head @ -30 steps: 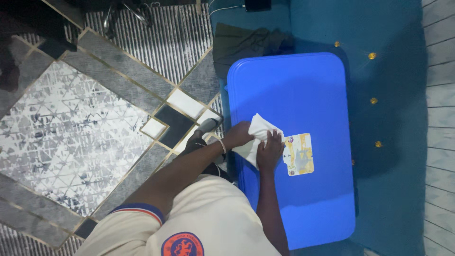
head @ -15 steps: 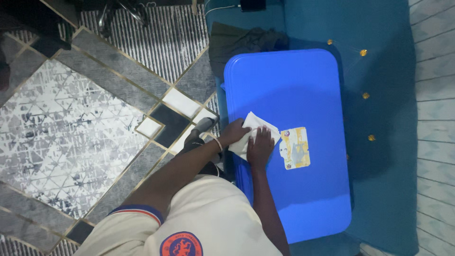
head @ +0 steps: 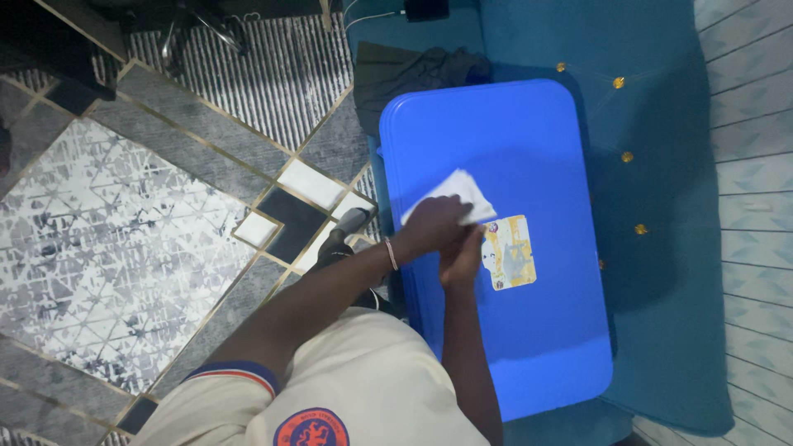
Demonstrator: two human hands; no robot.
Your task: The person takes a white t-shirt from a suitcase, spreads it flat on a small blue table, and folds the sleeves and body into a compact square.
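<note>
At far left we see a grey and white patterned rug with gold lines; a black shoe sits on it near the table's edge. Our left hand lies on the white crumpled cloth, fingers curled over its near end, pressing it onto the bright blue plastic table top. Our right hand lies just beside it, fingers together, touching the pale yellow rectangular sticker. A teal sofa with gold buttons lies beyond, with dark folded clothes at its far end.
</note>
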